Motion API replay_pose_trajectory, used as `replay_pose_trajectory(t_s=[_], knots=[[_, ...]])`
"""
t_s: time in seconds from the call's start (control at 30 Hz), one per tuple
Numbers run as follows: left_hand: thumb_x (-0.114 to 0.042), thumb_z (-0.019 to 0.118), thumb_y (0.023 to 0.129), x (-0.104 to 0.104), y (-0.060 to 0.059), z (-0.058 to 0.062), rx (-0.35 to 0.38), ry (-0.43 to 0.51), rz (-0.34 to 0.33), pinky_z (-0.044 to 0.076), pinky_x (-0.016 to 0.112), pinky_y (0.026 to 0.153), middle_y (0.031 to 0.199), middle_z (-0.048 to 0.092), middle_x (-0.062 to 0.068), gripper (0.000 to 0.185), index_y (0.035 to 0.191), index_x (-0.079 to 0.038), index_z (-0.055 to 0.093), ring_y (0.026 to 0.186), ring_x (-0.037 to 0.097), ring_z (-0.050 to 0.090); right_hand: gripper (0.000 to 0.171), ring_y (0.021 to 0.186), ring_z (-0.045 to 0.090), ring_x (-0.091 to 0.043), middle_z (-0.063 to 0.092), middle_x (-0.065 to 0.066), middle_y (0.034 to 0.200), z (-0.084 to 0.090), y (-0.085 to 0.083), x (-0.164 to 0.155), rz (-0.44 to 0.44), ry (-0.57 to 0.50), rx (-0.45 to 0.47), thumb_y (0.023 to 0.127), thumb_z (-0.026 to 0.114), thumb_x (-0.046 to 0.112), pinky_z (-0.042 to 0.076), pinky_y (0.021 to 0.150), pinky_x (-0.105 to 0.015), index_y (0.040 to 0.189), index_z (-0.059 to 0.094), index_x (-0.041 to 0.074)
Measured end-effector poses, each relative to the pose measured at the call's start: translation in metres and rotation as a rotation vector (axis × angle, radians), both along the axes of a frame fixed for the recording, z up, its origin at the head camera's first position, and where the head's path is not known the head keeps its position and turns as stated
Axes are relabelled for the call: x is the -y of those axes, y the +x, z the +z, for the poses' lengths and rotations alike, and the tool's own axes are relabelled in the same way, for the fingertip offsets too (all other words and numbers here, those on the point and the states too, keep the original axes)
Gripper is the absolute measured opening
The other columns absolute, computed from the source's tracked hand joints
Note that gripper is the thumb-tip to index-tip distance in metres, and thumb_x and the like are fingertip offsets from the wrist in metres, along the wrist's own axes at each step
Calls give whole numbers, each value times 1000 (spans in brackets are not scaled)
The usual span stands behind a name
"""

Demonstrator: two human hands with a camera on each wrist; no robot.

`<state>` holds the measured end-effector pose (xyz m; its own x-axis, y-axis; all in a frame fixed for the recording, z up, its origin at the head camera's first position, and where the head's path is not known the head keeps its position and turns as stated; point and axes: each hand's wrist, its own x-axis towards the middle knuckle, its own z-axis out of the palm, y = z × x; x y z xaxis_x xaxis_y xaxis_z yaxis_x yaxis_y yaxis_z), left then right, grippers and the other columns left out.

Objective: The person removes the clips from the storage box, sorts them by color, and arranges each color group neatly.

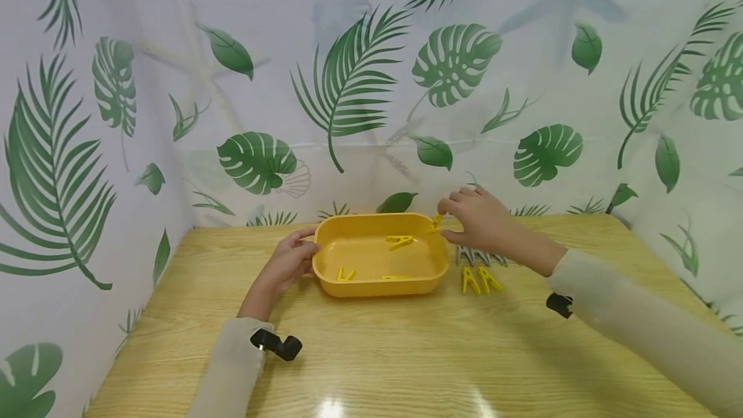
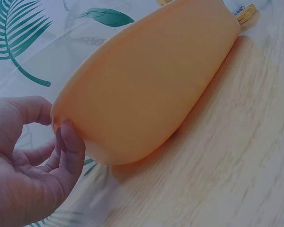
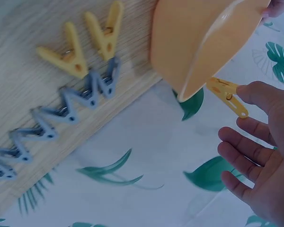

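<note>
Tabletop [image 1: 406,353], light wood grain, closed in by leaf-print curtain on three sides. Yellow tub [image 1: 380,262] sits mid-tabletop, long side facing the person.

Sorting looks partly done, judging by the layout: three yellow clothespins [image 1: 399,241] lie loose inside the tub, a fourth is at the rim. Left outside, just right of the tub: two yellow pegs [image 1: 478,279] on the tabletop, and behind them a row of grey pegs [image 1: 480,257] in a line. The right wrist view shows the grey row [image 3: 52,118] running on from the yellow pair [image 3: 87,40], touching at the near end. So by my reckoning more remains out than in.

Left hand [image 1: 288,263]: fingers curled about the tub's left end, thumb and fingertips [image 2: 68,142] on the wall, steadying it.

Right hand [image 1: 478,218]: at the tub's far right corner, pinching one yellow peg [image 3: 227,96] between thumb and forefinger; remaining fingers spread loosely. The peg touches the rim, poised over the edge, not yet released.
</note>
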<state>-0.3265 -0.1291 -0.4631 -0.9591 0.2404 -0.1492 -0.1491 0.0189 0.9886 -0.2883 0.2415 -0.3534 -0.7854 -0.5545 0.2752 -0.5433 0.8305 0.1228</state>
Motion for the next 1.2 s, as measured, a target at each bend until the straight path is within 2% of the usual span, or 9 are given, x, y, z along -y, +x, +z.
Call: replay_pose_trajectory(t_s=[0.2,0.47,0.67,0.87,1.2], knots=[[-9,56,100,0,1,0,12,-8,22,57,25,72,116,57,14,53,151,-4,43,85,15,63,31,96,63,-30,72,-9,104,2,14,-30,-46,-48,-8,85,80,24,52,88,-53,108,69,7],[-11,57,99,0,2,0,34,-25,42,56,25,73,119,56,15,54,152,-6,42,87,17,62,29,85,63,-27,69,-7,92,-1,31,-60,-88,-55,-11,84,80,24,52,80,-53,102,65,6],[-13,57,100,-1,1,0,36,-36,38,58,27,79,125,55,17,54,152,-8,43,94,19,63,28,78,63,-23,69,-6,87,-13,38,-78,-121,-42,29,84,80,26,54,71,-46,98,66,5],[-14,57,100,-1,2,0,36,-50,38,58,27,80,130,55,19,53,152,-10,44,96,20,62,29,72,63,-19,69,-6,85,-29,43,-91,-109,-40,30,83,82,26,54,65,-43,94,66,6],[-12,57,100,-3,2,2,29,-38,39,58,26,76,122,57,16,53,152,-7,43,90,17,63,29,76,63,-23,70,-6,87,-55,46,-101,-153,-14,71,83,82,27,53,74,-53,95,64,7]])
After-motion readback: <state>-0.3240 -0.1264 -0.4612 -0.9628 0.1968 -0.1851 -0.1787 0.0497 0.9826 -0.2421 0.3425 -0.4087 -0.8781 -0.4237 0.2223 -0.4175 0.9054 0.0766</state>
